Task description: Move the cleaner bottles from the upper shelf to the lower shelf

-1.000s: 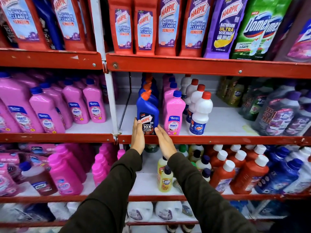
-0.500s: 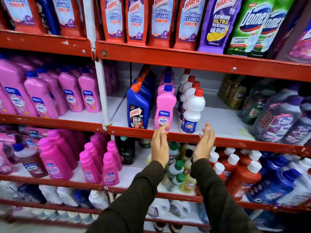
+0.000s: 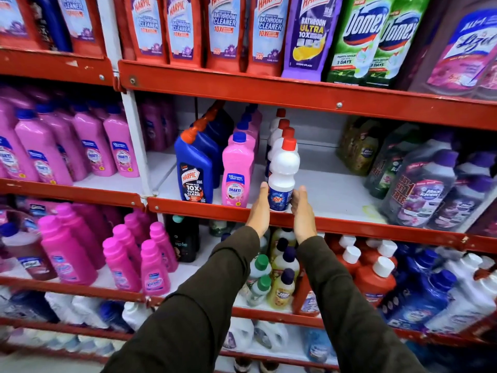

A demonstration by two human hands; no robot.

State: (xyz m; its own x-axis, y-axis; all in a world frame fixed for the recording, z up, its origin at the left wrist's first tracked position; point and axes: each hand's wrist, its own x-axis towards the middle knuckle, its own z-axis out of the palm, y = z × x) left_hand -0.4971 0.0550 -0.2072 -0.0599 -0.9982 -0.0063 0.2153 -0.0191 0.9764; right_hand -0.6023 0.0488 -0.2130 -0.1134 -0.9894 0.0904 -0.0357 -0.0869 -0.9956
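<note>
A white cleaner bottle [image 3: 284,168] with a red cap and a blue label stands at the front of a row of the same bottles on the middle shelf [image 3: 349,221]. My left hand [image 3: 259,211] presses its left side and my right hand [image 3: 303,214] presses its right side, so its base is clasped between them. It still rests on the shelf board. Left of it stand a pink Shakti bottle [image 3: 236,173] and a blue Harpic bottle [image 3: 195,170], each heading its own row. The lower shelf [image 3: 188,275] lies below my wrists.
Small yellow and green-capped bottles [image 3: 279,267] and red bottles [image 3: 376,281] fill the lower shelf under my arms. Pink bottles [image 3: 118,257] stand at its left. Shrink-wrapped purple packs [image 3: 419,192] sit right of the white row. Refill pouches [image 3: 304,33] hang above.
Both hands have moved right, from the blue Harpic bottle past the pink one, and now close around the base of the front white bottle. The view has shifted closer.
</note>
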